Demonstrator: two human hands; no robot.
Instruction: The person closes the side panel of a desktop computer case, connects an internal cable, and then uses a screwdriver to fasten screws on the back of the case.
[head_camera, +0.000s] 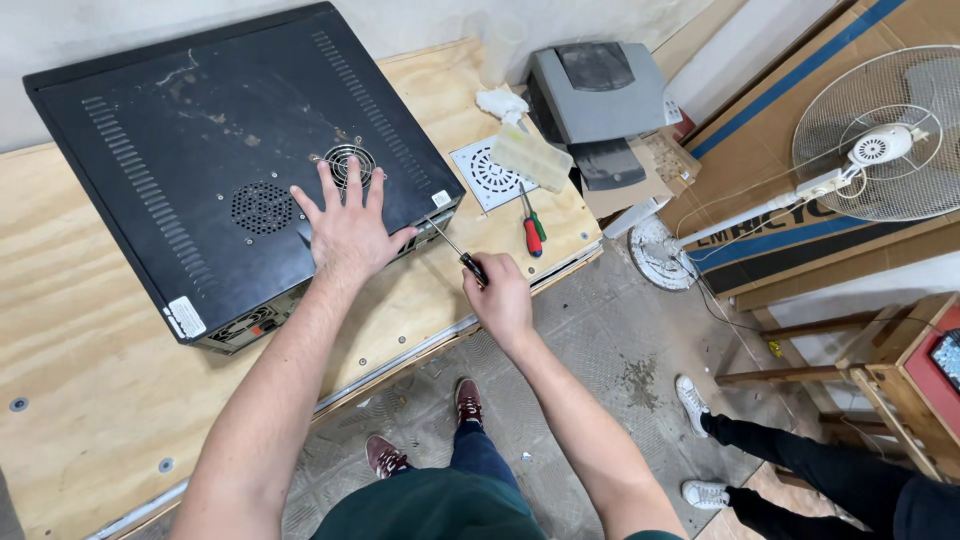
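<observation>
Currently, left hand (350, 232) lies flat, fingers spread wide, on black computer case (220, 160), just below round fan grille (347, 160). Case rests on its side on plywood table (80, 340). Right hand (500, 298) is closed around black-handled screwdriver (460, 255); shaft tip points at case's rear edge. Red-handled screwdriver (531, 232) and green-handled one lie nearby w/ white vent cover (485, 175).

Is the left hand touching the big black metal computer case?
Touching. The head view shows the left hand lying flat, fingers spread, on the big black metal computer case beside its round vent.
</observation>
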